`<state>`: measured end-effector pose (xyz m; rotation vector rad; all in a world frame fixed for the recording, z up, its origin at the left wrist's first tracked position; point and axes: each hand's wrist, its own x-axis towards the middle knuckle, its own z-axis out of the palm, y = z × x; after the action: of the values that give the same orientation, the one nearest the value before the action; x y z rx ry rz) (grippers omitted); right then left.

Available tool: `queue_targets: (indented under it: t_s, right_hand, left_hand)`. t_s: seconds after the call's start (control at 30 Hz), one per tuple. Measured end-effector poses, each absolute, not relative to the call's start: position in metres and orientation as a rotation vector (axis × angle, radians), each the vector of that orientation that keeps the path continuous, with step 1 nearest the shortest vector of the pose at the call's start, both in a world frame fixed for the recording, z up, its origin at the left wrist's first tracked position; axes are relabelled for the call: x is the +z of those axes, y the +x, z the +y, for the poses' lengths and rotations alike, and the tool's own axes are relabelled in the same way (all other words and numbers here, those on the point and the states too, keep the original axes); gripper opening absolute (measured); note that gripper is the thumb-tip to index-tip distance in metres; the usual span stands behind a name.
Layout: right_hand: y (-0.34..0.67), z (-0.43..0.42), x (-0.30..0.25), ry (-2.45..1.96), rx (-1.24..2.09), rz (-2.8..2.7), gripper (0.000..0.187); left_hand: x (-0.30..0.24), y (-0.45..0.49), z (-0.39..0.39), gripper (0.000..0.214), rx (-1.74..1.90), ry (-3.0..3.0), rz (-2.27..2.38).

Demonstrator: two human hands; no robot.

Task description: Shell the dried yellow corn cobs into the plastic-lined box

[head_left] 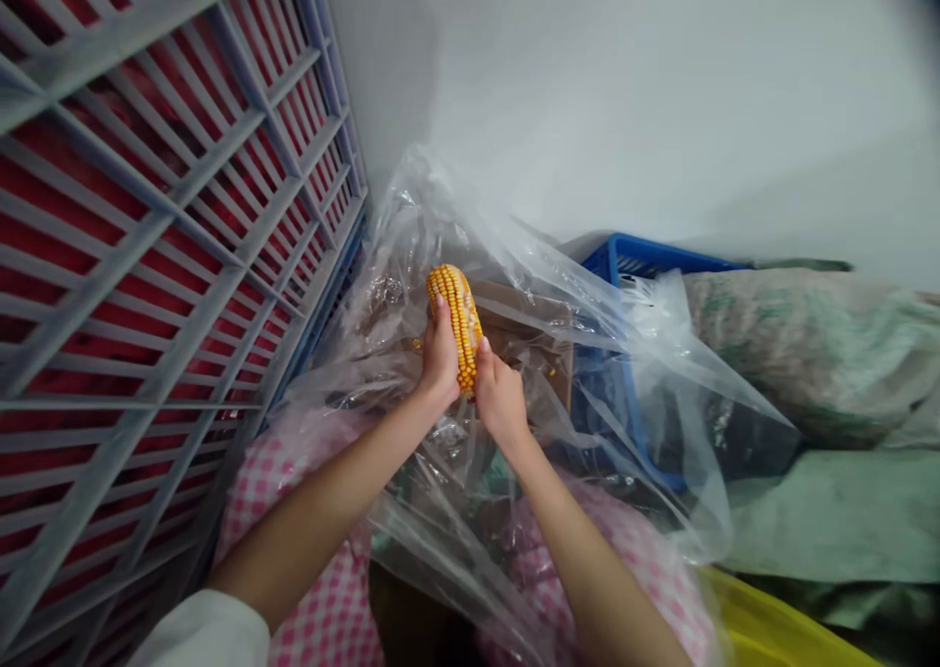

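A dried yellow corn cob (459, 312) stands nearly upright between both my hands, over a sheet of clear plastic (529, 354). My left hand (439, 358) is wrapped round its left side, thumb lying up along the kernels. My right hand (500, 393) grips the lower end from the right. A brown cardboard box (529, 329) shows under the plastic just behind the cob. My lap, in pink checked cloth (323, 589), lies below.
A grey lattice crate wall (162, 256) with red behind it fills the left. A blue plastic basket (638, 265) sits behind the plastic at the right, beside greenish woven sacks (815, 354). A yellow tub rim (778, 628) is at the lower right. A white wall rises behind.
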<state>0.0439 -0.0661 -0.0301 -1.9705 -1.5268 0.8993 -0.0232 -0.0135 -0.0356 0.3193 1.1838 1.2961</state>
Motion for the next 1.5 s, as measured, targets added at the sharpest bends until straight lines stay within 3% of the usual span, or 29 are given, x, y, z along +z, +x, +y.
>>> queue_targets:
  t_s: [0.27, 0.33, 0.47, 0.63, 0.77, 0.93, 1.13, 1.37, 1.5]
  right_hand:
    - [0.067, -0.054, -0.019, -1.843, 1.273, -1.396, 0.078]
    - [0.076, -0.052, -0.010, -1.849, 1.231, -1.408, 0.080]
    - [0.083, -0.055, 0.001, -1.905, 0.854, -1.484, 0.066]
    - [0.069, -0.057, -0.004, -1.781, 1.168, -1.412, 0.059]
    - [0.066, -0.052, -0.009, -1.675, 1.225, -1.280, 0.059]
    - [0.076, -0.050, -0.008, -1.506, 1.089, -1.156, 0.054]
    - [0.078, -0.053, 0.005, -1.351, 0.569, -1.521, 0.035]
    - [0.084, -0.052, 0.007, -1.426, 0.506, -1.634, 0.027]
    - [0.091, -0.050, 0.010, -1.385, 0.507, -1.712, 0.039]
  left_hand:
    - [-0.027, -0.026, -0.012, 0.060, 1.143, 0.258, 1.104]
    - [-0.023, -0.028, -0.011, 0.059, 1.160, 0.278, 1.087]
    - [-0.024, -0.029, -0.010, 0.054, 1.263, 0.368, 1.102]
    - [-0.028, -0.025, -0.016, 0.053, 1.319, 0.638, 1.264]
    - [-0.022, -0.029, -0.021, 0.045, 1.434, 1.145, 1.365]
    - [-0.018, -0.036, -0.015, 0.060, 1.472, 1.580, 1.221]
    - [-0.027, -0.033, -0.005, 0.051, 1.301, 1.268, 1.233]
    - [-0.023, -0.038, -0.002, 0.051, 1.282, 1.297, 1.201]
    - [-0.021, -0.037, -0.004, 0.053, 1.229, 1.286, 1.142]
